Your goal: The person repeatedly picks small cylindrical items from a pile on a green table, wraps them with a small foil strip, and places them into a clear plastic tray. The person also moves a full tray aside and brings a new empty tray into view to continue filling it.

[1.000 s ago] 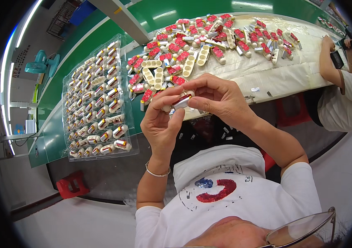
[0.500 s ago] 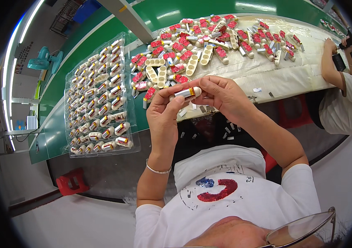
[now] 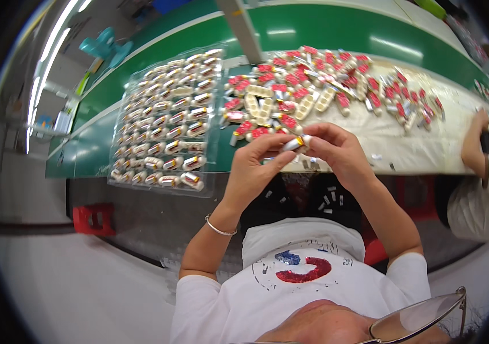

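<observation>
My left hand (image 3: 262, 159) is closed, pinching a small white round-ended piece with a silver and gold label (image 3: 293, 144) between thumb and fingers. My right hand (image 3: 339, 150) is closed on the piece's other end, thumb and fingertips together. The piece tilts, its right end higher, just in front of the table edge. Beyond my hands lies a heap of similar pieces with red labels (image 3: 289, 121). Cream blocks with round hollows (image 3: 305, 107) are among them. Left of my hands, a clear plastic tray (image 3: 212, 186) holds rows of silver-and-gold-labelled pieces.
A metal post (image 3: 241, 28) rises behind the tray and heap. Small silver scraps (image 3: 328, 199) lie on my lap. A red stool (image 3: 93, 219) stands at the left and a teal fan (image 3: 105, 46) beyond the table. Another person's arm (image 3: 475, 140) rests at the table's right end.
The view has shifted, so tray and heap appear farther right. Both hands still hold the piece, which has gone from nearly level to more tilted. Some blur shows now.
</observation>
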A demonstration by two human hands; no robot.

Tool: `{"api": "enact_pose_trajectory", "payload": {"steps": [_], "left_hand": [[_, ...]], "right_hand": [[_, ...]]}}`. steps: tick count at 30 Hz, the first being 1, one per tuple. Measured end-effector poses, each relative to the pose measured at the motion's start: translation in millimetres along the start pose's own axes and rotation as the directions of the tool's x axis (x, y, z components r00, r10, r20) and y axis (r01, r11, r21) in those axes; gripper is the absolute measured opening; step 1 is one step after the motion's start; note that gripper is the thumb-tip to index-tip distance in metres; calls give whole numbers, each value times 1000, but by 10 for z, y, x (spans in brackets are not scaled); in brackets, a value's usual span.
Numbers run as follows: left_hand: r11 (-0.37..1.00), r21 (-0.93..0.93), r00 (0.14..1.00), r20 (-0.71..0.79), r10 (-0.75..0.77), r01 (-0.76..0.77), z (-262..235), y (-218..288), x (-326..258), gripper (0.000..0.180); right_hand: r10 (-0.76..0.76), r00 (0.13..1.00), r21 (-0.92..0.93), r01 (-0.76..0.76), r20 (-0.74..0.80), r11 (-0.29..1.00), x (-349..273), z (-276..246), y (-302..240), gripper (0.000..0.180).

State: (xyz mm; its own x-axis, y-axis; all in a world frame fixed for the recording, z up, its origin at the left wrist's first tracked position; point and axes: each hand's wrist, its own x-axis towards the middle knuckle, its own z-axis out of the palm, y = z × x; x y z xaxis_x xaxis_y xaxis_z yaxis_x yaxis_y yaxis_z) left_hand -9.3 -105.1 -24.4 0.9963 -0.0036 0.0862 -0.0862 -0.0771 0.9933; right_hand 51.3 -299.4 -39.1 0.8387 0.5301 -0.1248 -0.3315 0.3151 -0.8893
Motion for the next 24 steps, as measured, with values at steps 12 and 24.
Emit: {"api": "enact_pose_trajectory", "payload": {"steps": [12, 24], "left_hand": [[865, 501, 779, -554, 293, 31, -2278, -178, 506, 21], [234, 831, 658, -545, 519, 504, -4943, -775, 1783, 18]], "right_hand": [[-368, 883, -825, 427, 292, 370, 97, -210, 174, 20], [-272, 875, -895, 437, 401, 85, 222, -204, 248, 24]]}}
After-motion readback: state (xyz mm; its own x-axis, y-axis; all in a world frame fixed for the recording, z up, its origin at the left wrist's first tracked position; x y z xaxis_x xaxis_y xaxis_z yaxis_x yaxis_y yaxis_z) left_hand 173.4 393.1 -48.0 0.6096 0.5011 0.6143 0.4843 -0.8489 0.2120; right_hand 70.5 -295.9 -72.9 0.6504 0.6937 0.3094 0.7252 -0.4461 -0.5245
